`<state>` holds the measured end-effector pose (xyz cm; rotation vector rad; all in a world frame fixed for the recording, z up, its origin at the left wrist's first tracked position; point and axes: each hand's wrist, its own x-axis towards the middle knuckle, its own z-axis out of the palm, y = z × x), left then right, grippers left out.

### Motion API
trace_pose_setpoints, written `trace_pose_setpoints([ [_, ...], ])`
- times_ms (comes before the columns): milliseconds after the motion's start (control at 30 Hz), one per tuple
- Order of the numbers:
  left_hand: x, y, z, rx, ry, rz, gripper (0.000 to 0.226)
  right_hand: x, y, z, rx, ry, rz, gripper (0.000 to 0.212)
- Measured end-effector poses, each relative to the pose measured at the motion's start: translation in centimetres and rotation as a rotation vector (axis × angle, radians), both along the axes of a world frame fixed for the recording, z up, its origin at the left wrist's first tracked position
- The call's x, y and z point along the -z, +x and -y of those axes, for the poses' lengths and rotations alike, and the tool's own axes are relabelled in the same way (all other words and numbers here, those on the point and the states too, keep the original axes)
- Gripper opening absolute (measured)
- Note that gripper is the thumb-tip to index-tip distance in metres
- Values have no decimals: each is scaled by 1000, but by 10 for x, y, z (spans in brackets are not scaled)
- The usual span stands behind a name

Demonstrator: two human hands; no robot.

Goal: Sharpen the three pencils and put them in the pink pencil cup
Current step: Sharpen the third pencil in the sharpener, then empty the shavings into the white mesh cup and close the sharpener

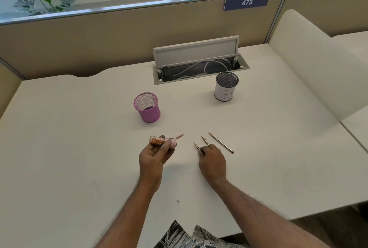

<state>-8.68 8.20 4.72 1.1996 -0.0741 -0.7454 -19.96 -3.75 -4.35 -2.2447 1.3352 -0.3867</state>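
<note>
The pink mesh pencil cup [147, 107] stands upright on the white desk [79, 138], with nothing visible inside. My left hand [154, 155] holds a small pink sharpener [162, 140] with a clear shavings case and its lid flipped open. My right hand [212, 161] rests on the desk with its fingers over two pencils [197, 146] [205, 140], whose sharpened tips point away from me. Whether the fingers grip them is unclear. A third, longer grey pencil [221, 142] lies free just to the right.
A black mesh cup wrapped in white paper marked "B" [226, 86] stands at the back right. Behind it is an open cable tray [199, 68] with wires. A beige partition [99, 34] closes the desk's far side. A small dark speck [177, 201] lies near me.
</note>
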Motion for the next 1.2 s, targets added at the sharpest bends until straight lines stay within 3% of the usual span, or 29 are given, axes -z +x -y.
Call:
trace_pose_setpoints([
  [300, 3, 7, -6, -10, 28, 14, 11, 11, 9, 2, -31, -112, -11, 7],
  [433, 2, 8, -7, -10, 32, 11, 12, 14, 10, 3, -69, -183, -49, 17],
  [900, 3, 9, -3, -6, 42, 1, 11, 21, 13, 3, -62, -218, -34, 18],
  [1033, 3, 9, -1, -9, 29, -9, 11, 11, 15, 0, -56, -304, 47, 23],
  [1100, 4, 9, 0, -9, 22, -14, 13, 2, 14, -6, -104, -237, 176, 26],
  [1200, 6, 7, 3, -4, 10, -15, 36, -22, 7, -20, -244, 99, 391, 45],
])
